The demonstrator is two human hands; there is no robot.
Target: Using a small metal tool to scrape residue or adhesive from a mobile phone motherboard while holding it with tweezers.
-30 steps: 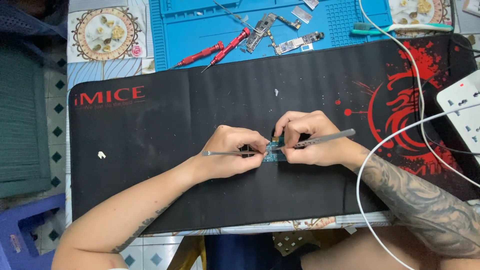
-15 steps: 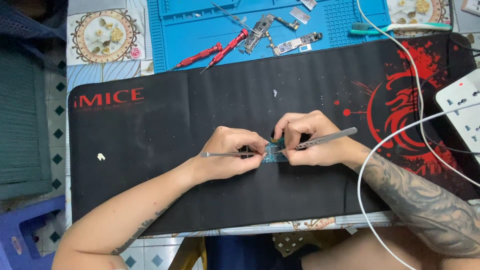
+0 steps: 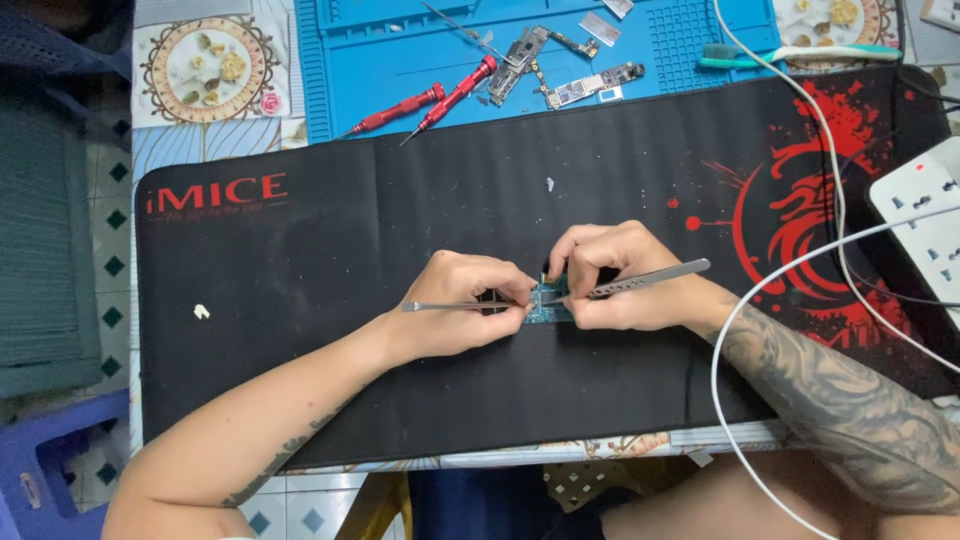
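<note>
Two hands work a small circuit board with metal tools at the centre of the frame.

The left hand (image 3: 465,315) is curled tight around a thin metal tool (image 3: 455,306) lying flat, tip at the small circuit board (image 3: 548,303), seemingly to brace it. The right hand (image 3: 620,278) pinches tweezers (image 3: 645,279) shut-fingered, angled down onto the same board. The board rests on the black mat (image 3: 400,240), probably for grip. Two red screwdrivers (image 3: 430,103) lie on the blue mat (image 3: 700,45) at the upper middle.

An electronics repair bench; a blue silicone work mat (image 3: 400,50) carries red screwdrivers (image 3: 430,105) and stripped phone circuit boards (image 3: 575,75); a black desk mat (image 3: 400,240) and white power strip (image 3: 925,225) lie alongside.
</note>
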